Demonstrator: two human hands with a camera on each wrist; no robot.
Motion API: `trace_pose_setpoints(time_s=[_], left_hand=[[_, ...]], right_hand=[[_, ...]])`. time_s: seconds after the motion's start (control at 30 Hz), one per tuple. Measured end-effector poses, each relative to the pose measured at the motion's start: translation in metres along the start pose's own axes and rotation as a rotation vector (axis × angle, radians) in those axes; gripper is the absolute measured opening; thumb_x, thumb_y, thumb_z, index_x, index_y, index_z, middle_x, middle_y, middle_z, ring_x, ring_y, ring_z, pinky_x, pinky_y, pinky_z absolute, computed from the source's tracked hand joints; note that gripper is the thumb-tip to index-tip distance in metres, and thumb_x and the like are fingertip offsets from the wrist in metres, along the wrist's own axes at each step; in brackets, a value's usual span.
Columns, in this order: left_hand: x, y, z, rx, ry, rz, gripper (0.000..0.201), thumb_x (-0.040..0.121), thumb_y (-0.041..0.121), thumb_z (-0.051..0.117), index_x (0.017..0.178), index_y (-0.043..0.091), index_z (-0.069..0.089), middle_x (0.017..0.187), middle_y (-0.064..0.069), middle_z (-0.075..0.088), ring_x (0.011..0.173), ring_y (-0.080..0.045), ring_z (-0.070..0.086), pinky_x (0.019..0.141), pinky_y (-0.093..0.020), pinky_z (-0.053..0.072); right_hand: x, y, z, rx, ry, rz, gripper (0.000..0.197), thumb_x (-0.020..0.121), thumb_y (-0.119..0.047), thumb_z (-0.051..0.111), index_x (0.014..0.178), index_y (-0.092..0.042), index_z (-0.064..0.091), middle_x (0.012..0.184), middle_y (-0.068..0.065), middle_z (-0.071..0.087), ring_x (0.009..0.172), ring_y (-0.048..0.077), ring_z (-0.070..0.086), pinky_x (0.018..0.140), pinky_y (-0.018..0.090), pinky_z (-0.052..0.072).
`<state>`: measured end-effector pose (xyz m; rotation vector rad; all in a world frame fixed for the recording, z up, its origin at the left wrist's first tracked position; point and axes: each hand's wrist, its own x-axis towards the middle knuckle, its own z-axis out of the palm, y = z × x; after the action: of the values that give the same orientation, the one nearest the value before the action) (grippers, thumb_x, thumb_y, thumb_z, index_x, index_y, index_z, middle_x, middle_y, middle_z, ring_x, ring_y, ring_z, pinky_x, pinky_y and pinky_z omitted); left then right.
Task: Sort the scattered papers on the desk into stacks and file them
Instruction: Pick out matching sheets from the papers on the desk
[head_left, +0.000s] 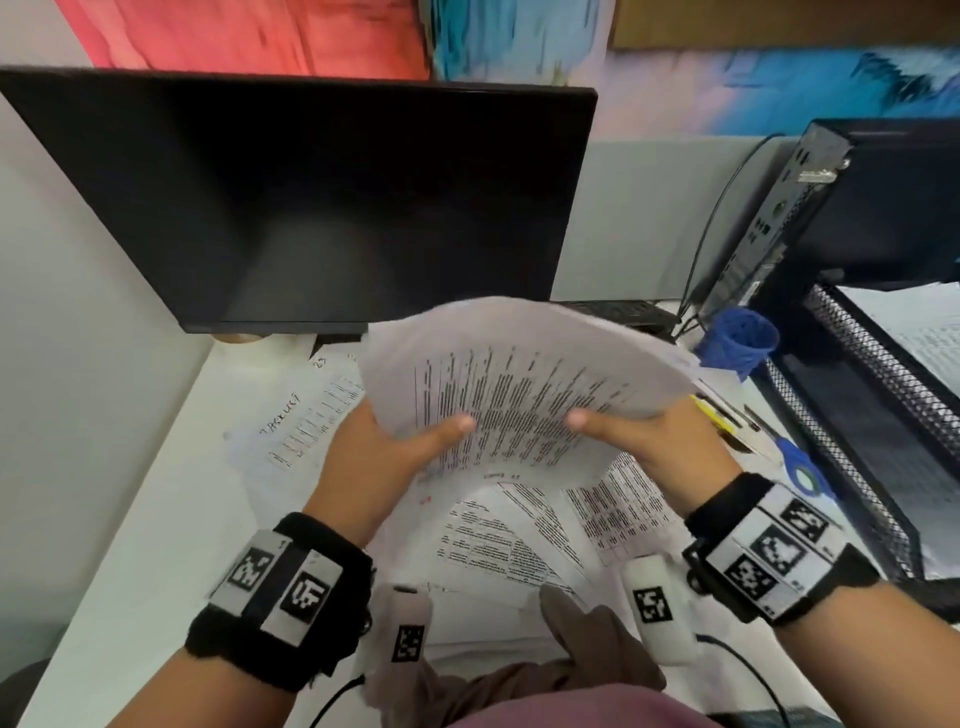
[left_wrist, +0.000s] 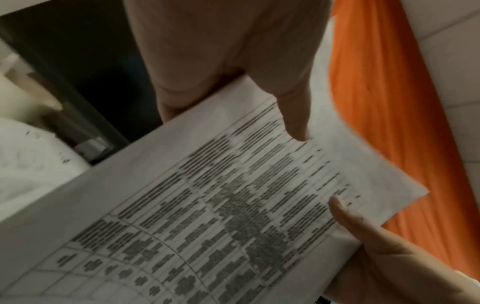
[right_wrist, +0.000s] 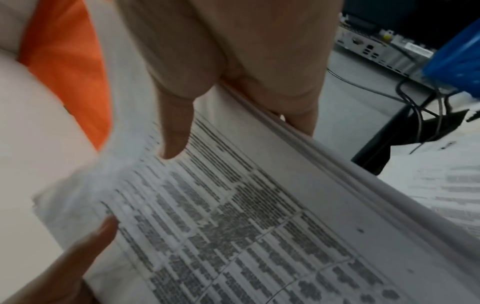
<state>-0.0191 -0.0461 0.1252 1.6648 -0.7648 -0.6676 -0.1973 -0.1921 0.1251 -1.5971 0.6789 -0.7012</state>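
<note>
A thick stack of printed papers (head_left: 524, 364) is lifted off the white desk (head_left: 156, 493) in front of the dark monitor. My left hand (head_left: 395, 447) grips its left edge, thumb on top and fingers hidden underneath. My right hand (head_left: 644, 436) grips the right edge the same way. The left wrist view shows the stack (left_wrist: 221, 205) with a thumb pressed on the printed table. In the right wrist view the layered edge of the stack (right_wrist: 259, 205) runs across, with fingers below it. More printed sheets (head_left: 545, 525) lie fanned on the desk beneath, and a handwritten sheet (head_left: 306, 415) lies to the left.
A black monitor (head_left: 322, 208) stands close behind the stack. At the right are a black mesh file tray (head_left: 862, 410) holding papers, a computer case (head_left: 810, 208), a blue pen cup (head_left: 740, 338), blue-handled scissors (head_left: 802, 467), a yellow pen (head_left: 714, 415) and cables.
</note>
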Motion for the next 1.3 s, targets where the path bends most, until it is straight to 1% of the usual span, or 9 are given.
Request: trace_pose_setpoints(time_s=[0.1, 0.23, 0.43, 0.6, 0.77, 0.87, 0.97, 1.13, 1.3], left_hand=[[0.002, 0.001, 0.005, -0.016, -0.009, -0.024, 0.04, 0.063, 0.039, 0.079, 0.101, 0.035, 0.069, 0.096, 0.016, 0.074, 0.091, -0.002, 0.069, 0.086, -0.035, 0.055], [0.005, 0.015, 0.0, -0.091, 0.042, 0.069, 0.039, 0.06, 0.04, 0.082, 0.097, 0.035, 0.069, 0.097, 0.013, 0.074, 0.092, -0.006, 0.07, 0.083, -0.038, 0.056], [0.006, -0.001, -0.011, 0.018, -0.065, -0.064, 0.072, 0.048, 0.056, 0.084, 0.114, 0.033, 0.065, 0.107, 0.012, 0.072, 0.103, -0.011, 0.067, 0.094, -0.048, 0.051], [0.007, -0.015, -0.014, -0.078, 0.0, -0.143, 0.06, 0.052, 0.034, 0.084, 0.109, 0.023, 0.069, 0.102, 0.006, 0.075, 0.097, -0.013, 0.07, 0.095, -0.048, 0.051], [0.008, -0.026, -0.012, -0.096, -0.024, -0.158, 0.038, 0.062, 0.026, 0.082, 0.1, 0.022, 0.073, 0.095, 0.006, 0.076, 0.089, -0.01, 0.072, 0.084, -0.035, 0.054], [0.007, -0.033, -0.011, -0.118, 0.078, -0.119, 0.017, 0.083, 0.019, 0.07, 0.1, 0.025, 0.07, 0.089, 0.014, 0.075, 0.082, 0.001, 0.07, 0.075, -0.022, 0.054], [0.004, -0.031, -0.007, -0.159, 0.133, -0.065, 0.02, 0.098, 0.018, 0.05, 0.109, 0.026, 0.064, 0.091, 0.014, 0.073, 0.078, 0.009, 0.067, 0.059, -0.006, 0.049], [0.004, -0.02, 0.002, -0.174, 0.157, 0.038, 0.028, 0.1, 0.019, 0.044, 0.125, 0.021, 0.058, 0.105, 0.013, 0.07, 0.092, 0.006, 0.066, 0.069, -0.008, 0.051], [0.0, -0.007, 0.011, -0.173, 0.175, 0.215, 0.028, 0.101, 0.016, 0.041, 0.116, 0.039, 0.045, 0.103, 0.033, 0.064, 0.101, 0.015, 0.058, 0.074, -0.001, 0.045]], right_hand=[[0.003, 0.003, 0.009, -0.072, 0.071, 0.014, 0.04, 0.069, -0.026, 0.077, 0.106, -0.034, 0.064, 0.107, -0.004, 0.071, 0.102, 0.012, 0.066, 0.093, 0.039, 0.051], [0.007, -0.01, 0.015, -0.013, 0.159, 0.012, 0.024, 0.077, -0.022, 0.073, 0.1, -0.028, 0.068, 0.101, -0.004, 0.072, 0.096, 0.011, 0.068, 0.087, 0.035, 0.053], [0.006, -0.018, 0.009, 0.031, 0.105, -0.043, 0.061, 0.067, -0.033, 0.078, 0.123, -0.025, 0.054, 0.116, -0.002, 0.067, 0.107, 0.013, 0.064, 0.093, 0.044, 0.052], [0.01, -0.036, 0.004, -0.135, 0.213, -0.394, 0.061, 0.088, -0.012, 0.063, 0.133, -0.041, 0.037, 0.105, -0.003, 0.056, 0.099, 0.003, 0.056, 0.094, 0.022, 0.045], [0.022, -0.032, 0.009, -0.591, 0.299, -0.389, 0.023, 0.096, -0.02, 0.048, 0.112, -0.029, 0.063, 0.103, -0.007, 0.047, 0.093, -0.023, 0.039, 0.079, -0.004, 0.031], [0.021, -0.029, 0.007, -0.478, 0.377, -0.362, 0.023, 0.095, -0.021, 0.05, 0.114, -0.035, 0.05, 0.103, -0.006, 0.051, 0.089, -0.011, 0.049, 0.081, 0.011, 0.044], [0.018, -0.02, 0.002, -0.147, 0.27, -0.307, 0.054, 0.089, -0.011, 0.06, 0.13, -0.034, 0.033, 0.101, -0.013, 0.056, 0.089, 0.006, 0.061, 0.084, 0.024, 0.053], [0.013, 0.012, 0.01, -0.25, 0.162, -0.036, 0.033, 0.093, -0.015, 0.053, 0.117, -0.037, 0.05, 0.111, -0.023, 0.061, 0.107, -0.004, 0.057, 0.1, 0.037, 0.046], [0.007, 0.01, 0.019, -0.114, 0.321, -0.183, 0.033, 0.098, -0.007, 0.042, 0.118, -0.033, 0.046, 0.11, -0.026, 0.057, 0.102, -0.015, 0.053, 0.085, 0.007, 0.042]])
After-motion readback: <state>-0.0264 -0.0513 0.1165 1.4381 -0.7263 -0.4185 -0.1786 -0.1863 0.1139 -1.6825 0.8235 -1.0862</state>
